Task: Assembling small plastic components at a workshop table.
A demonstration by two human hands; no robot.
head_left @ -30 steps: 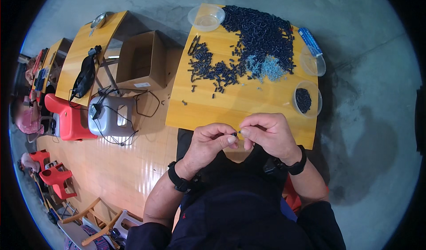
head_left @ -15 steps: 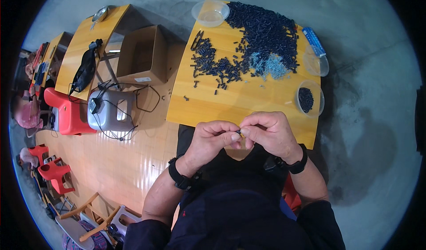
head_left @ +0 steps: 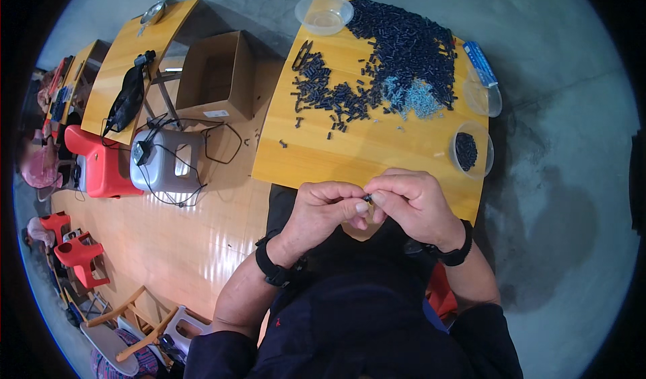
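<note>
Both bare hands of the person are brought together just in front of the near edge of the wooden table [head_left: 303, 164], and their fingertips meet at one small dark piece [head_left: 368, 198]. The left hand [head_left: 328, 205] has its thumb and forefinger pressed narrow around this piece, and the right hand [head_left: 412, 201] pinches at the same place from the other side; the piece is mostly covered by the fingers, so I cannot tell if it is one part or two parts joined. Each wrist carries a black band [head_left: 270, 261]. On the table, a large heap of short black pieces [head_left: 404, 43] covers the far right area, and a smaller scatter of black pieces [head_left: 323, 93] lies to the left of it, with a black tool like tweezers [head_left: 302, 55] near its upper end. Against the lower part of the large heap are many pale blue bits [head_left: 417, 100]. A clear bowl [head_left: 325, 22] stands at the far left corner, a blue box [head_left: 480, 63] lies at the right edge, and below it a clear tub [head_left: 482, 152] contains more black pieces
</note>
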